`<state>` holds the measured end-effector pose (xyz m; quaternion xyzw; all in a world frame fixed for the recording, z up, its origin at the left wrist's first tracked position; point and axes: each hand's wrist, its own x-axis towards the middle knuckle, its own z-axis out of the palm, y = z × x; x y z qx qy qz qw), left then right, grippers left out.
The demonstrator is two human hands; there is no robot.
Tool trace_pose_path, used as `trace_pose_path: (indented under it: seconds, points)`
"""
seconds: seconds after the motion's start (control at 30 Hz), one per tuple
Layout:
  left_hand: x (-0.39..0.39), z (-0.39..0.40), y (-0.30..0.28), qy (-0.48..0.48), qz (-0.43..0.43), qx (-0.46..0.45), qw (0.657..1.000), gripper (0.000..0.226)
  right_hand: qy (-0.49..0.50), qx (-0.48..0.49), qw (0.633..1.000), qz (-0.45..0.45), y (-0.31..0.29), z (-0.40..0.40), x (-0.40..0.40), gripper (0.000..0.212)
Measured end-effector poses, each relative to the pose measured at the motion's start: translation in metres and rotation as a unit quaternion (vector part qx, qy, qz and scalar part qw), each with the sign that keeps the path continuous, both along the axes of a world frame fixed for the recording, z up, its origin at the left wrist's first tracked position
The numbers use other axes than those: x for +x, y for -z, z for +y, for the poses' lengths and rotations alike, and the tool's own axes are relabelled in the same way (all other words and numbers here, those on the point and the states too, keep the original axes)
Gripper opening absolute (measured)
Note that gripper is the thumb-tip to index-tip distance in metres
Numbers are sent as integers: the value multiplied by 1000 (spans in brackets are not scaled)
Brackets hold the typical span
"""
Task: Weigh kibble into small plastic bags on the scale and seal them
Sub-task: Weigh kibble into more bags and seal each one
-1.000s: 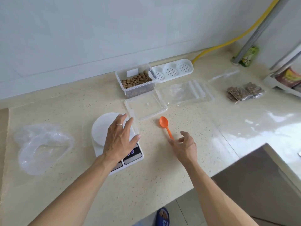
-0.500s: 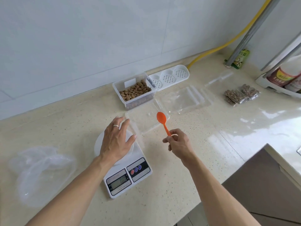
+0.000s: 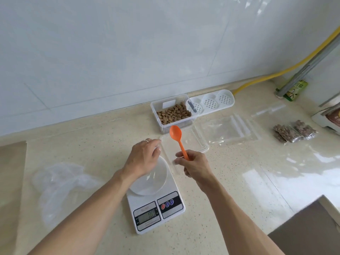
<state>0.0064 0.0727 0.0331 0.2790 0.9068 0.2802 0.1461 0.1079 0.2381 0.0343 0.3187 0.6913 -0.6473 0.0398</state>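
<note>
A white digital scale [image 3: 156, 208] stands on the counter in front of me. My left hand [image 3: 143, 159] hovers over its round platter, fingers curled and pinching the edge of a clear small plastic bag [image 3: 170, 167] that lies across the platter. My right hand [image 3: 195, 166] grips the handle of an orange spoon [image 3: 175, 133], bowl pointing away toward a clear tub of brown kibble [image 3: 173, 113] by the wall. The tub's clear lid [image 3: 193, 142] lies flat between tub and scale.
A stack of empty zip bags [image 3: 226, 129] lies right of the lid, with filled kibble bags [image 3: 292, 132] further right. A white perforated tray [image 3: 211, 102] sits behind. Crumpled clear plastic [image 3: 60, 183] lies left. The counter edge drops off at lower right [image 3: 303, 227].
My right hand picked the orange spoon up off the counter and raised it. My left hand went from lying flat on the scale to curling its fingers at the bag's edge.
</note>
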Motion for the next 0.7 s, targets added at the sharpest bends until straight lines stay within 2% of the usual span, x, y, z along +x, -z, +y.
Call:
trace_pose_path:
  seconds: [0.07, 0.17, 0.3, 0.4, 0.5, 0.6, 0.7]
  points:
    - [-5, 10, -13, -27, -87, 56, 994, 22, -16, 6, 1000, 9, -11, 4, -3, 15]
    - [-10, 20, -31, -46, -150, 115, 981, 27, -26, 13, 999, 19, -24, 10, -5, 15]
    - [-14, 24, -50, -19, -199, 149, 969, 27, -69, 13, 997, 43, -41, 16, -10, 3]
    - [-13, 27, -57, 14, -216, 145, 966, 27, -120, 10, 992, 43, -54, 19, -15, 5]
    - [-12, 28, -65, 21, -214, 135, 967, 25, -162, 52, 985, 38, -66, 24, -18, 7]
    - [-15, 24, -70, 27, -209, 85, 974, 25, -174, 82, 980, 41, -74, 36, -19, 9]
    - [-16, 19, -73, 24, -196, 60, 978, 25, -176, 57, 982, 38, -79, 48, -19, 8]
